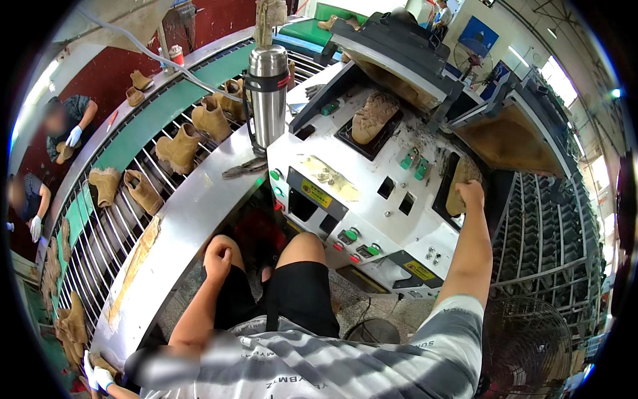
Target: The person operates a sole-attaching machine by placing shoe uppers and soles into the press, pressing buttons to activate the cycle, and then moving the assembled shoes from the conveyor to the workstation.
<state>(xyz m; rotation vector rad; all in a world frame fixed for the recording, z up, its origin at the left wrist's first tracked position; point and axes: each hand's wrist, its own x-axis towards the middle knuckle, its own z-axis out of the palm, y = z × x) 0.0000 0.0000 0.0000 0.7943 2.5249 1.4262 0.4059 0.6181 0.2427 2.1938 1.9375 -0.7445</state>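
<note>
My right hand reaches out to the right station of the white press machine, its fingers curled round the near end of a tan boot. That boot lies in a dark recessed tray, under a raised lid. In the neighbouring station another tan boot lies with its patterned sole facing up, below a second raised lid. My left hand rests on my left knee with the fingers folded in, and no object shows in it.
A curved roller conveyor with tan boots runs along the left behind a metal ledge. A steel flask stands beside the press. Green and red buttons line its front. Two gloved co-workers sit at far left. A fan stands lower right.
</note>
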